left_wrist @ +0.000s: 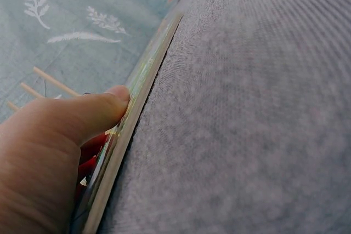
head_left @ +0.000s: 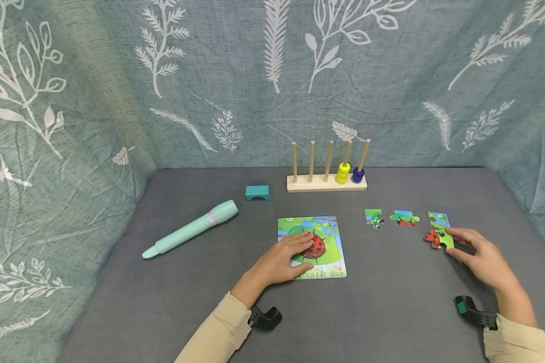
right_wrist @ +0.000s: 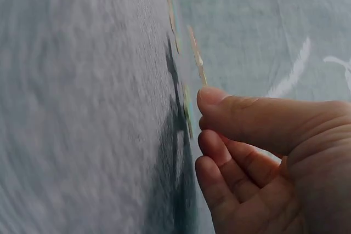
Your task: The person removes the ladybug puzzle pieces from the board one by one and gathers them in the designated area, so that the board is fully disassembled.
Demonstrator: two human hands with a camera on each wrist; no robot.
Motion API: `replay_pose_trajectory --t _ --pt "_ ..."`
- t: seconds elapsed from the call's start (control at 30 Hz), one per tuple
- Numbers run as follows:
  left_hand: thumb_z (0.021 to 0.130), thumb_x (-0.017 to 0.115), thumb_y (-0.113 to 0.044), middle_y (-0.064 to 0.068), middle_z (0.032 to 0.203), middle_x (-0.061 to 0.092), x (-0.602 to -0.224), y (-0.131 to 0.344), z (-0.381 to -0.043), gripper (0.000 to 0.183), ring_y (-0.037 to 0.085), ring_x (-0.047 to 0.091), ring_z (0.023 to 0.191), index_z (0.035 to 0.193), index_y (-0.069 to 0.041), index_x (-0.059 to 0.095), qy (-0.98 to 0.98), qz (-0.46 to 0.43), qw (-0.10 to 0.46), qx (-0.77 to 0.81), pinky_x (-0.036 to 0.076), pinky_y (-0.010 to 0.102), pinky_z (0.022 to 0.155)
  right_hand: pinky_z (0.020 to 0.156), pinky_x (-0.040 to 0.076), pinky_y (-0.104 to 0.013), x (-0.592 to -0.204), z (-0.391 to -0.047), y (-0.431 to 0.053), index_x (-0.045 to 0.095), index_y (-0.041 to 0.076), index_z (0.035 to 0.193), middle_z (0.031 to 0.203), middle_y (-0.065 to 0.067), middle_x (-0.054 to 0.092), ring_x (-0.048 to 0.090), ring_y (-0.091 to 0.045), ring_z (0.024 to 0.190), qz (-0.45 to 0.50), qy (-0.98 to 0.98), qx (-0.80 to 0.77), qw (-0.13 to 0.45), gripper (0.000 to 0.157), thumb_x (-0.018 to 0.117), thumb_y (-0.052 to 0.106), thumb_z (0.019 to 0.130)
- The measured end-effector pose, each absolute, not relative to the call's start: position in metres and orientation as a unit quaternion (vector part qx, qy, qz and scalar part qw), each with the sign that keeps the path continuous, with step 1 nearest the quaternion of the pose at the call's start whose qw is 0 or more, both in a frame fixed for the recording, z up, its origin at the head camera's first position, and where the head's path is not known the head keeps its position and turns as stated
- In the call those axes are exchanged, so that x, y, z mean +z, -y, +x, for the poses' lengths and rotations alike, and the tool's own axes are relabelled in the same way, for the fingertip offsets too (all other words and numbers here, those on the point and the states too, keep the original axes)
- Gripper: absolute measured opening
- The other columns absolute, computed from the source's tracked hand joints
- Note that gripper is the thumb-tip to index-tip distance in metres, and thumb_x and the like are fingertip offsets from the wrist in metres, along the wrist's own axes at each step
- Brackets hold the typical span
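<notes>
My left hand (head_left: 285, 256) rests on the left part of a square puzzle board (head_left: 329, 267) with a ladybug picture, covering some of it. In the left wrist view the thumb (left_wrist: 104, 110) lies along the board's near edge. My right hand (head_left: 483, 259) pinches a red and green jigsaw piece (head_left: 445, 239) between thumb and index finger. The right wrist view shows this piece (right_wrist: 196, 53) edge-on, raised off the table with a shadow beneath. Just behind it lies another jigsaw piece (head_left: 439, 219), partly covered in the head view.
Two more jigsaw pieces, one green (head_left: 373, 216) and one blue-topped (head_left: 405, 217), lie right of the board. A wooden peg stand (head_left: 326, 183) with yellow and blue beads stands at the back. Left are a teal block (head_left: 257, 192) and a mint-green pen-shaped object (head_left: 188, 231).
</notes>
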State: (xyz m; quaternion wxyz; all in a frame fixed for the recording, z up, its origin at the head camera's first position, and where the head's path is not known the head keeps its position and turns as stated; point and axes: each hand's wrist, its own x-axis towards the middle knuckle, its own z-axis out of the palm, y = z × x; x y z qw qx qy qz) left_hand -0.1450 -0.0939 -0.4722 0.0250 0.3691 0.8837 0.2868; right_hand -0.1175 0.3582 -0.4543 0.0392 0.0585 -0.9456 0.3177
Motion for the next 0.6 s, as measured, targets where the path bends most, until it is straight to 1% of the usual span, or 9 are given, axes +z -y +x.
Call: replay_pose_trajectory --t 0.07,0.13,0.2,0.3,0.37,0.43,0.47,0.53,0.6 --pt "0.088 0.067 -0.035 0.008 0.145 0.046 -0.4728 0.0934 -0.1451 0.061 0.024 0.04 0.137 0.139 -0.006 0.049 -0.883 0.369 0.027 0.288 0.037 0.041 0.112 0.07 0.034 -0.005 -0.4566 -0.1153 -0.3625 0.057 -0.001 0.128 0.113 0.013 0.048 0.03 0.025 0.094 0.05 0.945 0.321 0.041 0.043 0.066 0.018 0.09" --pt "0.088 0.067 -0.035 0.008 0.145 0.046 -0.4732 0.0927 -0.145 0.061 0.024 0.04 0.137 0.139 -0.006 0.049 -0.883 0.368 0.028 0.29 0.037 0.041 0.112 0.07 0.031 -0.001 -0.4578 -0.1136 -0.3658 0.057 -0.001 0.127 0.112 0.022 0.042 0.032 0.025 0.094 0.047 0.943 0.326 0.043 0.043 0.067 0.018 0.09" --pt "0.088 0.067 -0.035 0.008 0.145 0.046 -0.4731 0.0922 -0.145 0.061 0.024 0.04 0.137 0.139 -0.007 0.049 -0.883 0.368 0.029 0.291 0.037 0.041 0.112 0.071 0.029 0.002 -0.4585 -0.1126 -0.3677 0.057 -0.002 0.127 0.112 0.016 0.047 0.03 0.026 0.094 0.044 0.944 0.325 0.043 0.044 0.067 0.018 0.089" --pt "0.088 0.067 -0.035 0.007 0.145 0.046 -0.4731 0.0919 -0.1452 0.061 0.024 0.04 0.137 0.139 -0.007 0.049 -0.883 0.367 0.028 0.29 0.037 0.041 0.112 0.071 0.027 0.002 -0.4583 -0.1121 -0.3684 0.057 -0.003 0.126 0.116 -0.005 0.053 0.026 0.028 0.094 0.045 0.948 0.314 0.039 0.043 0.067 0.018 0.089" --pt "0.087 0.068 -0.034 0.007 0.145 0.046 -0.4731 0.0924 -0.1451 0.06 0.023 0.04 0.136 0.138 -0.007 0.05 -0.884 0.366 0.026 0.29 0.038 0.041 0.112 0.072 0.027 0.0 -0.4583 -0.1122 -0.3681 0.058 -0.002 0.126 0.12 -0.018 0.052 0.025 0.028 0.095 0.048 0.95 0.307 0.035 0.043 0.066 0.02 0.09" --pt "0.087 0.068 -0.034 0.007 0.145 0.047 -0.4734 0.0928 -0.1451 0.06 0.023 0.041 0.136 0.138 -0.007 0.051 -0.884 0.366 0.023 0.289 0.038 0.041 0.111 0.073 0.026 -0.001 -0.459 -0.112 -0.3678 0.058 -0.001 0.126 0.121 -0.018 0.052 0.024 0.028 0.097 0.052 0.95 0.306 0.035 0.042 0.066 0.02 0.09" --pt "0.087 0.068 -0.034 0.007 0.144 0.047 -0.4733 0.0932 -0.1451 0.06 0.023 0.041 0.136 0.138 -0.007 0.051 -0.884 0.366 0.022 0.289 0.038 0.041 0.111 0.074 0.026 -0.001 -0.4595 -0.1119 -0.3677 0.057 -0.001 0.126 0.121 -0.015 0.051 0.023 0.028 0.097 0.055 0.949 0.307 0.035 0.043 0.065 0.02 0.091" --pt "0.087 0.068 -0.033 0.007 0.144 0.048 -0.4733 0.0934 -0.145 0.059 0.024 0.041 0.136 0.137 -0.007 0.051 -0.884 0.366 0.02 0.289 0.038 0.04 0.111 0.075 0.025 -0.001 -0.4606 -0.1114 -0.368 0.057 -0.001 0.126 0.12 0.002 0.05 0.022 0.029 0.098 0.059 0.947 0.312 0.038 0.042 0.065 0.02 0.091" --pt "0.087 0.068 -0.033 0.007 0.144 0.048 -0.4732 0.0933 -0.1452 0.059 0.024 0.041 0.136 0.137 -0.007 0.052 -0.884 0.366 0.02 0.289 0.038 0.04 0.111 0.076 0.023 0.001 -0.4615 -0.111 -0.3681 0.057 -0.002 0.126 0.117 0.02 0.044 0.021 0.03 0.099 0.062 0.944 0.321 0.042 0.042 0.066 0.019 0.09"
